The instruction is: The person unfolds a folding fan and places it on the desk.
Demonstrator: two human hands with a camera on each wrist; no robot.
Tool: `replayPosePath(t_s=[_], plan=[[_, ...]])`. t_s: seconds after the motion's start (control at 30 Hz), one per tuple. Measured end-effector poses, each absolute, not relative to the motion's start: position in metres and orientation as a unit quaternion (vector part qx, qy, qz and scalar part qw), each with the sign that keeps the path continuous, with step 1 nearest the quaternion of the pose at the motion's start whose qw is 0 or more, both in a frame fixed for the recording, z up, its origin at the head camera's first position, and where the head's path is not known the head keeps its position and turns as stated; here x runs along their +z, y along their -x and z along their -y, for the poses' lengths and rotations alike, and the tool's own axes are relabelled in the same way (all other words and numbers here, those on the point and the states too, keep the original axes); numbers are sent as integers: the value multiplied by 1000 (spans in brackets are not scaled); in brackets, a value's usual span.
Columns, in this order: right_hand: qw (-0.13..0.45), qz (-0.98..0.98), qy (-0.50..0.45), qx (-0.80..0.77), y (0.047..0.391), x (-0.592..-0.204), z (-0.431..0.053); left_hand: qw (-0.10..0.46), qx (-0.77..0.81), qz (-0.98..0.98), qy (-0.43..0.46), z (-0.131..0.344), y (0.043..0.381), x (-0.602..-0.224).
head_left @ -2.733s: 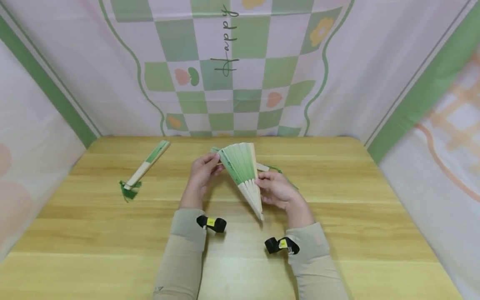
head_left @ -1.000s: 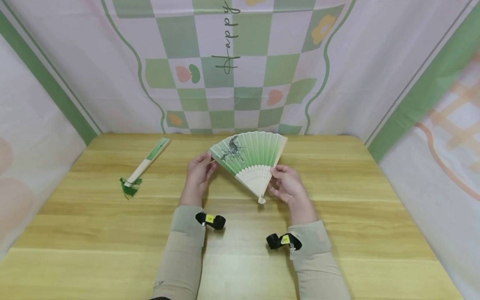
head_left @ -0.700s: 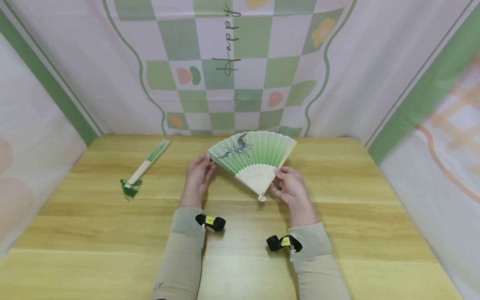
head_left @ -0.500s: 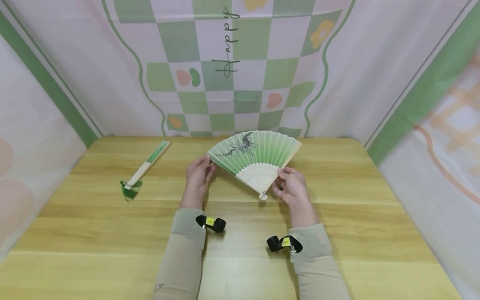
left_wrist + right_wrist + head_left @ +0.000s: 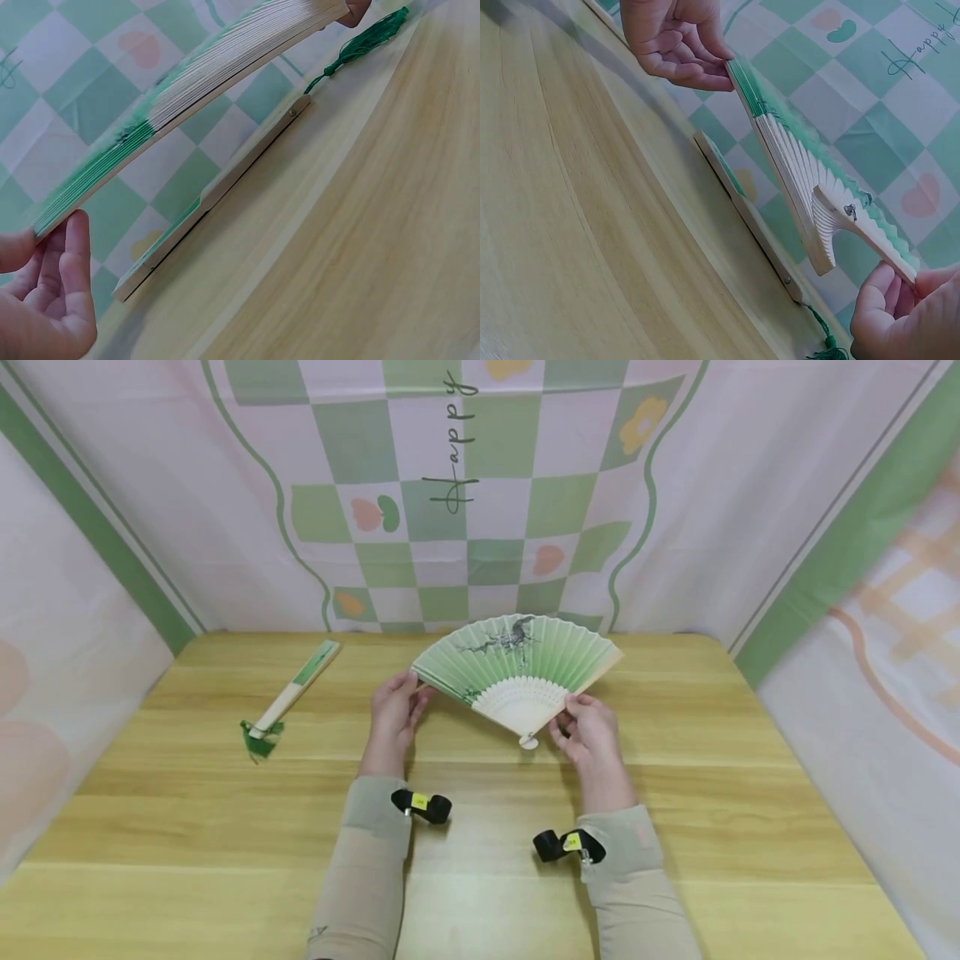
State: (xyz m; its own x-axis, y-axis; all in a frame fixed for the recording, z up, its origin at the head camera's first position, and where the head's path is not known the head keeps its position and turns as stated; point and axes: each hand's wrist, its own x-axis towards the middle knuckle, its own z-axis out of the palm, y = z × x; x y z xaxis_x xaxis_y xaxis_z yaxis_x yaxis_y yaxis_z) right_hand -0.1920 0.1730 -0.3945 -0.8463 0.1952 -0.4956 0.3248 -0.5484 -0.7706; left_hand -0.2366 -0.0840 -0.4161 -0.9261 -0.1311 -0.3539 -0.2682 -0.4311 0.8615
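Note:
A green folding fan (image 5: 517,664) with pale ribs and a dark branch print is spread wide above the table, its pivot end toward me. My left hand (image 5: 392,714) pinches its left outer rib near the tip between thumb and fingers. On the other side, my right hand (image 5: 594,731) pinches the right outer rib partway along. Beneath the spread fan, a folded fan (image 5: 217,184) with a green tassel (image 5: 371,37) lies on the table in the left wrist view; the head view mostly hides it. The right wrist view shows both hands gripping the fan's outer ribs.
Another folded fan (image 5: 296,689) with a green tassel (image 5: 261,740) lies on the left of the wooden table (image 5: 187,827). A printed cloth (image 5: 502,435) hangs behind the table's back edge, with more cloth at both sides.
The fan has spread from a narrow wedge to a wide arc. My right hand has moved right and slightly away from me with its outer rib; my left hand has barely shifted.

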Motion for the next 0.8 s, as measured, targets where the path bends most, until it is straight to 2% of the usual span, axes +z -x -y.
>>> replayPosePath(t_s=[0.47, 0.8], plan=[[-9, -409, -288, -866, 192, -395, -172, 33, 843, -514, 156, 87, 238, -413], [-40, -376, -309, -873, 194, -395, -173, 40, 826, -537, 165, 89, 240, -414]])
